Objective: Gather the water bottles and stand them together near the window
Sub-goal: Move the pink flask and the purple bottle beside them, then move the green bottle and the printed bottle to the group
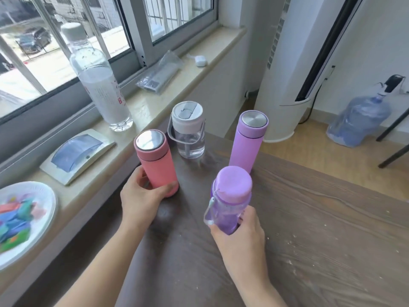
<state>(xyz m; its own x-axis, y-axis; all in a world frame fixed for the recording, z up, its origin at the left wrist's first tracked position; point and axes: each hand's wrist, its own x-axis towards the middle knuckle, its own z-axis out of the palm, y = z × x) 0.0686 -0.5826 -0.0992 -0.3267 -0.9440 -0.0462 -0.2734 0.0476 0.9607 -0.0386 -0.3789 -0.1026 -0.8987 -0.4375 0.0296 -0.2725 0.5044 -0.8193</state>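
My left hand (141, 197) grips the base of a pink flask (158, 163) with a steel lid, which stands upright on the dark wooden table (309, 229) close to the windowsill. My right hand (241, 235) holds a translucent purple bottle (229, 200) with a purple cap and a strap, low over the table. Behind them stand a clear bottle with a grey lid and handle (188, 131) and a lilac flask (249, 140), both upright. A tall clear plastic water bottle (97, 80) stands on the windowsill (155, 105) by the window.
On the sill lie a white framed blue pad (77, 155), a plastic-wrapped packet (159, 74), a small white case (200, 60) and a plate of coloured pieces (20, 218). A white column unit (285, 74) and a large water jug (360, 120) stand on the floor at right.
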